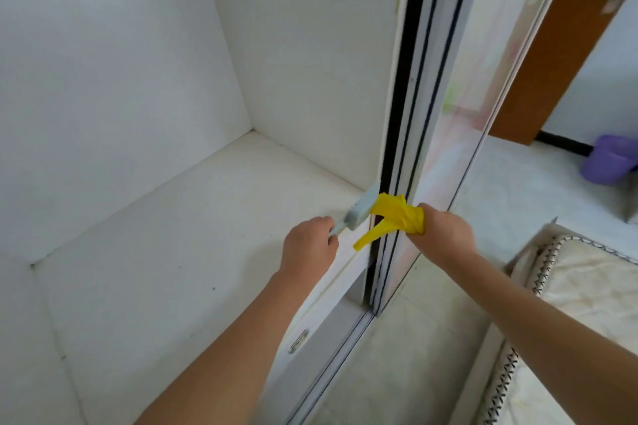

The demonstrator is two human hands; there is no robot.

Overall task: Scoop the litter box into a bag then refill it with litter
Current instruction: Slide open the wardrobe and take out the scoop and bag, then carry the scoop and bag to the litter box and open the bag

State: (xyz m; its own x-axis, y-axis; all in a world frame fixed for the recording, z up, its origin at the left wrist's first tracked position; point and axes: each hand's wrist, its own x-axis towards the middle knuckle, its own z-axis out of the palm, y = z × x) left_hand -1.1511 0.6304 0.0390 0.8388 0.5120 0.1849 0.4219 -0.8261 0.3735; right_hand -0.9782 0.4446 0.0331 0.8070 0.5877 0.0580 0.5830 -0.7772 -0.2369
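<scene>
While my left hand (309,245) grips the handle of a pale scoop (362,207), my right hand (445,231) clutches a crumpled yellow bag (397,214) just beside the scoop's head, in front of the sliding door frame (424,114).

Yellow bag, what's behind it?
Behind the bag runs the door frame and its dark channel. The head of the scoop, held by the left hand, shows at its left edge. The right hand grips the bag, and its fingers are hidden.
</scene>
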